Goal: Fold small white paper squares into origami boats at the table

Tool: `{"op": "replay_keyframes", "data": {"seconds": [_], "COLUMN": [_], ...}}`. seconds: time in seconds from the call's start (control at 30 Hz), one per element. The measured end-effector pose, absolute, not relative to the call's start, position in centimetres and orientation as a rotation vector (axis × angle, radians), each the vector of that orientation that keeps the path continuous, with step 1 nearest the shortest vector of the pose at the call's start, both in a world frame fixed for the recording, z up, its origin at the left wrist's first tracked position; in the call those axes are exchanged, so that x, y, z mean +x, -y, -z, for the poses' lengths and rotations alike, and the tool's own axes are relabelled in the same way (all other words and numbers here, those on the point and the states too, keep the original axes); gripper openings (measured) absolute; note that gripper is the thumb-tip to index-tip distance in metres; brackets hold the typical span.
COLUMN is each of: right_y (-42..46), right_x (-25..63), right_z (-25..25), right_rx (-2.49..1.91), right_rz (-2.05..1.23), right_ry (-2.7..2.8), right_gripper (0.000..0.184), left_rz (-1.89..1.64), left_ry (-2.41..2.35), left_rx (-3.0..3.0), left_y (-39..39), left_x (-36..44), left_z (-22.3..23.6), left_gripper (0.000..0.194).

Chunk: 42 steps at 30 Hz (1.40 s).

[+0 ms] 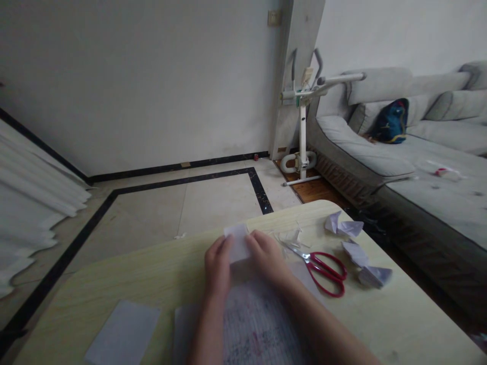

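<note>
Between my two hands is a small piece of white paper, raised over the table near its far edge. My left hand pinches its left side, thumb on top. On the right side, my right hand grips the same paper with thumb and bent fingers. Below my forearms lies a lined sheet with handwriting. Just right of my right hand rest scissors with red handles, their blades pointing at thin white paper scraps.
Folded paper shapes sit along the table's right side. A white paper rectangle lies at the front left of the pale wooden table. Beyond stand a white exercise machine and a grey sofa with a blue bag.
</note>
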State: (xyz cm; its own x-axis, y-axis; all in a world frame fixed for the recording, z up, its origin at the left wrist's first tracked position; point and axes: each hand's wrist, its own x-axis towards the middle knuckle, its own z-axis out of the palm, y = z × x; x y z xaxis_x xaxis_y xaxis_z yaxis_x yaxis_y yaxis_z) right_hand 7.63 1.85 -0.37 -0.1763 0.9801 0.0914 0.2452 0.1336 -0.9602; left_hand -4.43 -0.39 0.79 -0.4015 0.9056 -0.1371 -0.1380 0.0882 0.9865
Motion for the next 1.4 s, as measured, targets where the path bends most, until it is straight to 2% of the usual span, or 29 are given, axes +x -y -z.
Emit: {"op": "replay_keyframes", "data": {"seconds": [0.23,0.37,0.5,0.6,0.77,0.9,1.23,1.4], "right_y": [-1.7,-1.7,-2.2,-2.5,-2.7,-2.9,-3.0,-2.8], "right_x": [7.5,7.7,8.3,9.0,9.7,9.7,9.5,9.6], "right_z": [0.4,0.1,0.3,0.5,0.7,1.1,1.5,1.3], "right_rx": [-1.212,-1.179,-1.014,-0.906,-0.720,-0.622,-0.445,-0.457], "right_rz": [-1.092,-1.191,-1.412,-1.566,-1.758,-1.777,-1.871,-1.894], "right_ry": [1.670,1.492,1.243,1.158,1.084,1.062,1.064,1.030], "right_gripper": [0.032,0.033,0.012,0.024,0.027,0.029,0.018,0.017], "left_rz": [-1.534,-1.527,-1.553,-1.533,-1.470,-1.421,-1.328,-1.350], "left_ry": [-1.393,-1.354,-1.368,-1.367,-1.110,-1.091,-1.077,-1.167], "left_rx": [0.739,0.697,0.646,0.613,0.533,0.521,0.501,0.576], "left_y": [0.2,0.2,0.4,0.6,0.5,0.5,0.9,0.8], "left_x": [-4.5,-4.3,-4.1,-4.0,-3.8,-3.8,-3.9,-4.0], "left_z": [-0.7,-0.6,-2.1,-3.0,-1.8,-0.4,-1.5,-1.0], "left_gripper": [0.022,0.022,0.017,0.014,0.026,0.030,0.032,0.019]}}
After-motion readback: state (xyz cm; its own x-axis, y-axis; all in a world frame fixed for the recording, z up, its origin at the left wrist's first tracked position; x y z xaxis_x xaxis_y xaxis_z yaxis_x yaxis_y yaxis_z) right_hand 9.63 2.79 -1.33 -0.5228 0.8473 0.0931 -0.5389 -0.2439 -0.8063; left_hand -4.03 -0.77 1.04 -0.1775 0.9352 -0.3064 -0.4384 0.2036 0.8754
